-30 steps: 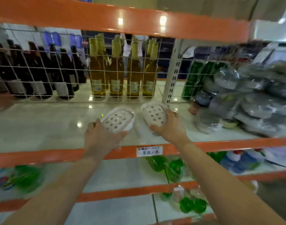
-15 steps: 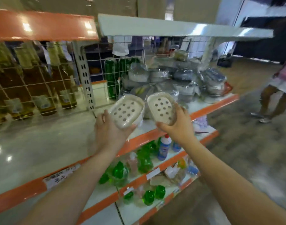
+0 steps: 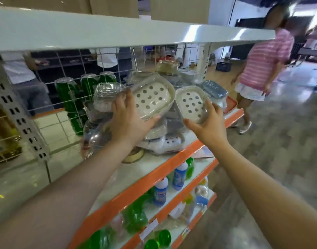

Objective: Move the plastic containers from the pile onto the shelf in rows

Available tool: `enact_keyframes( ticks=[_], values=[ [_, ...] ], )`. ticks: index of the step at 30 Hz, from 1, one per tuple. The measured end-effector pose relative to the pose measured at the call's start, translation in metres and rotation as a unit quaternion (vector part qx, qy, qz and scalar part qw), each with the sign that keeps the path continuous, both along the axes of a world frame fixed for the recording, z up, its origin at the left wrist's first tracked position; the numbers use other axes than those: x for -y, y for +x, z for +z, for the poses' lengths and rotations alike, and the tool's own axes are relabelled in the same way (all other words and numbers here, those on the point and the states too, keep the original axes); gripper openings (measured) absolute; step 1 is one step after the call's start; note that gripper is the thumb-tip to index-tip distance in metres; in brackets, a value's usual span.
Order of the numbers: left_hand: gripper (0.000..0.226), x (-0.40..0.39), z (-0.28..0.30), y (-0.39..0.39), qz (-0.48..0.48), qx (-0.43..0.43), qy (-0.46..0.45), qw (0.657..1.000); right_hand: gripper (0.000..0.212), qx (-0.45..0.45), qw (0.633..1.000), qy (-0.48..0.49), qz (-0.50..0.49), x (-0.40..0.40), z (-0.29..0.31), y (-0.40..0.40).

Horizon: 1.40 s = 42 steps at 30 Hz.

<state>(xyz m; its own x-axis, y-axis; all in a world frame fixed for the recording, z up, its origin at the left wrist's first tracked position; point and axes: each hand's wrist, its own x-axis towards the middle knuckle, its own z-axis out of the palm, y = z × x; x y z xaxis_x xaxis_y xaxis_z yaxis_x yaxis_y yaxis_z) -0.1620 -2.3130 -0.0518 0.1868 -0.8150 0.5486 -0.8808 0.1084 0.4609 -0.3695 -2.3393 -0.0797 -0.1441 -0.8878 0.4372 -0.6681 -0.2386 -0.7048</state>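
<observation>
Your left fingers (image 3: 124, 99) curl round the near-left edge of a white perforated container (image 3: 152, 100), thumb under its lower rim, so your left hand (image 3: 129, 121) grips it tilted, holed face toward you. Your right fingers (image 3: 210, 106) wrap the right edge of a second perforated container (image 3: 191, 104), thumb along its bottom rim; your right hand (image 3: 210, 126) holds it tilted the same way. The two containers sit side by side, nearly touching, both raised in front of the pile (image 3: 159, 139) rather than resting on anything. The pile lies just behind and below them on the shelf (image 3: 148, 166): wrapped white, grey and clear containers heaped loosely, a blue-grey perforated one (image 3: 214, 88) at its right, a clear-lidded one (image 3: 107, 92) at its left touching your left fingers. Behind the pile, a white wire grid (image 3: 67, 97) backs the shelf, with green bottles (image 3: 69, 96) against it. A white upper shelf (image 3: 118, 31) runs overhead. Below the orange shelf lip (image 3: 139, 187), lower shelves carry white-and-blue bottles (image 3: 179, 175) and green bottles, blurred. At far right, a person in a pink striped top (image 3: 261, 60) stands on the grey floor (image 3: 279, 159), well apart from your hands.
</observation>
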Motion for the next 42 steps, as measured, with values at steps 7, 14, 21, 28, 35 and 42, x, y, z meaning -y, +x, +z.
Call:
enact_keyframes(
  ticks=[7, 14, 21, 28, 35, 42],
  values=[
    [0.106, 0.077, 0.012, -0.045, 0.002, 0.034, -0.026, 0.999, 0.088, 0.002, 0.999, -0.01, -0.035, 0.07, 0.003, -0.054],
    [0.104, 0.161, 0.024, -0.1, 0.04, 0.053, -0.013, 0.998, 0.082, -0.023, 0.999, -0.032, 0.006, 0.162, 0.015, -0.113],
    [0.107, 0.23, 0.035, -0.152, 0.096, 0.04, 0.009, 0.994, 0.076, -0.045, 0.996, -0.047, 0.057, 0.26, 0.035, -0.151],
    [0.105, 0.265, 0.036, -0.176, 0.101, 0.084, 0.002, 0.991, 0.061, -0.007, 0.996, -0.033, 0.084, 0.314, 0.041, -0.152],
    [0.112, 0.294, 0.029, -0.179, 0.122, 0.113, -0.003, 0.986, 0.046, 0.05, 0.988, -0.016, 0.147, 0.347, 0.03, -0.155],
    [0.121, 0.298, 0.024, -0.186, 0.118, 0.117, 0.008, 0.986, 0.05, 0.047, 0.985, -0.004, 0.166, 0.352, 0.015, -0.163]
  ],
)
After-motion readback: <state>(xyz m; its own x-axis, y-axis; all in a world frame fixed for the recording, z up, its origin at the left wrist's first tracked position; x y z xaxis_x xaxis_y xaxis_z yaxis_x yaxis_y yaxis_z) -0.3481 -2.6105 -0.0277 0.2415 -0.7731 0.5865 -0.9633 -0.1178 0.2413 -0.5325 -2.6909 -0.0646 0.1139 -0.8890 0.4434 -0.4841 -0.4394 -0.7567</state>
